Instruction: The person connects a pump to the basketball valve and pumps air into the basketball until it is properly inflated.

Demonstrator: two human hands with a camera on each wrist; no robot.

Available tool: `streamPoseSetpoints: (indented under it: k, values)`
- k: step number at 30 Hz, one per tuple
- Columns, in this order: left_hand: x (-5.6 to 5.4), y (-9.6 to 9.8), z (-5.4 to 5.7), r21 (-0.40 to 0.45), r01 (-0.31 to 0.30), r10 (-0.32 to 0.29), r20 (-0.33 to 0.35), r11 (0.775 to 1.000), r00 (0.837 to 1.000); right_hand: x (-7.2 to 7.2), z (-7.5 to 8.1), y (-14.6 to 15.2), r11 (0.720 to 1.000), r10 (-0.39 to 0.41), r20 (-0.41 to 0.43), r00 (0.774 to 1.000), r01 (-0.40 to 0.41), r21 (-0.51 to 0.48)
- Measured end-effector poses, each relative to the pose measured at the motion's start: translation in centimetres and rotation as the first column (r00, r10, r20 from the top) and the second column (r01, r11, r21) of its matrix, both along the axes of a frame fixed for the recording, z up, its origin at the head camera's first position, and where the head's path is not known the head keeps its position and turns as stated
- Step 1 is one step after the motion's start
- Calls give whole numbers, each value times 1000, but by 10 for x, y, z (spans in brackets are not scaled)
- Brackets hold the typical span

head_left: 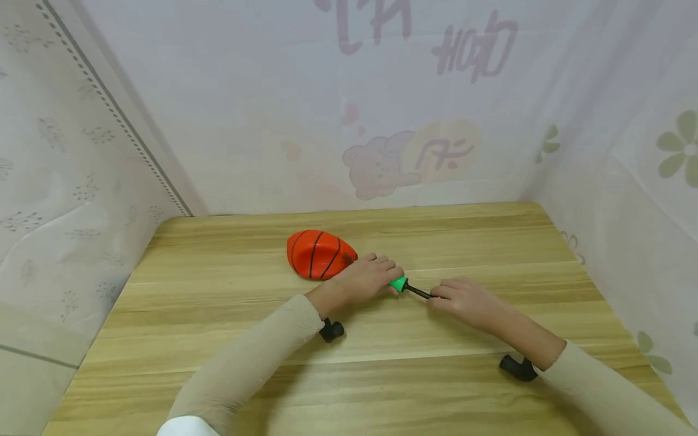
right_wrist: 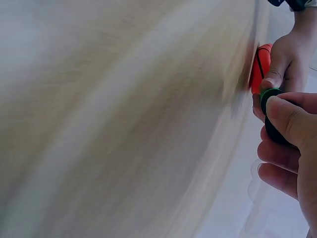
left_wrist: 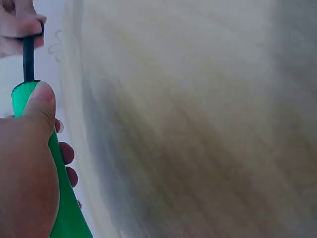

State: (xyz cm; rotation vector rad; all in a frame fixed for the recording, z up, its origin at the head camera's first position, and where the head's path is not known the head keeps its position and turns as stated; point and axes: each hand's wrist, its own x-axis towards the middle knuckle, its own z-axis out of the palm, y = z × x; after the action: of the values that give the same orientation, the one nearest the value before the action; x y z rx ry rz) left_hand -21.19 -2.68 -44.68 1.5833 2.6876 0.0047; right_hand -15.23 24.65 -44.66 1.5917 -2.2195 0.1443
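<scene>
A small hand pump with a green barrel (head_left: 399, 283) and a black rod (head_left: 418, 292) is held between my two hands. My left hand (head_left: 362, 280) grips the barrel, its thumb lying along the green side in the left wrist view. With thumb and fingers, my right hand (head_left: 469, 303) holds the black handle (right_wrist: 275, 130), and a length of rod shows outside the barrel. Just left of my left hand lies a sagging, partly deflated orange-red ball (head_left: 313, 254) with black basketball lines. The pump's far end, toward the ball, is hidden by my left hand in the head view.
The light wooden table (head_left: 218, 339) extends around the hands. Printed cloth (head_left: 262, 109) hangs behind its back edge and along both sides. A black wrist-worn device (head_left: 331, 331) sits under my left wrist, another black device (head_left: 518, 368) under my right.
</scene>
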Motion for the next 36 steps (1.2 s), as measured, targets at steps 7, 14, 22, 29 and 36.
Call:
streamPoseSetpoints:
  k: [7, 14, 22, 29, 36]
  values:
    - [2, -6, -1, 2, -10, 10, -3, 1000, 1000, 19, 4, 20, 1000, -8, -27, 1000, 7, -20]
    - [0, -9, -3, -7, 6, -6, -14, 1000, 1000, 29, 4, 30, 1000, -17, -47, 999, 16, -23]
    - [1, -5, -5, -13, 11, -11, -16, 1000, 1000, 26, 7, 25, 1000, -12, -60, 998, 12, -12]
    - [3, -1, -2, -33, 25, -26, -48, 999, 998, 9, 2, 8, 1000, 8, -50, 999, -7, 21]
    - [4, -1, -1, -33, 13, -16, -73, 999, 997, -9, 3, -15, 1000, 22, -13, 1000, -22, 19]
